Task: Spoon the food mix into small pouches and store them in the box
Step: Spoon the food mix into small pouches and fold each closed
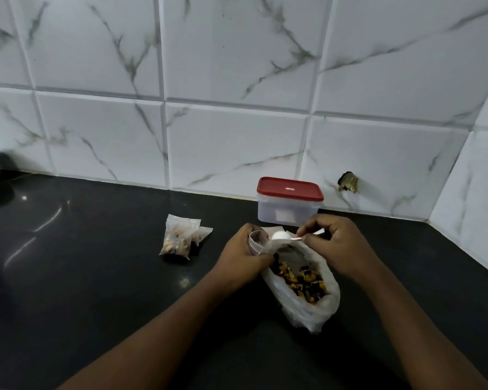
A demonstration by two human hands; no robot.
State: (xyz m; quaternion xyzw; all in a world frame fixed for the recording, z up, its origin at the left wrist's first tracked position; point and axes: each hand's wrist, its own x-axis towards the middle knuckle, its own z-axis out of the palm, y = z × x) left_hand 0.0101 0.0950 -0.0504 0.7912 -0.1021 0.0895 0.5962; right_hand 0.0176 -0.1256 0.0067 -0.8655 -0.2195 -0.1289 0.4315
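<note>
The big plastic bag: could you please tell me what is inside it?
Dark and orange food mix lies in the big plastic bag; its crumpled walls hide how deep it goes.

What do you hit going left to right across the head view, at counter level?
filled pouches → left hand gripping an open pouch → spoon → right hand pinching its handle. The box and the bag of mix span the same stretch as the hands, so they are left out.
</note>
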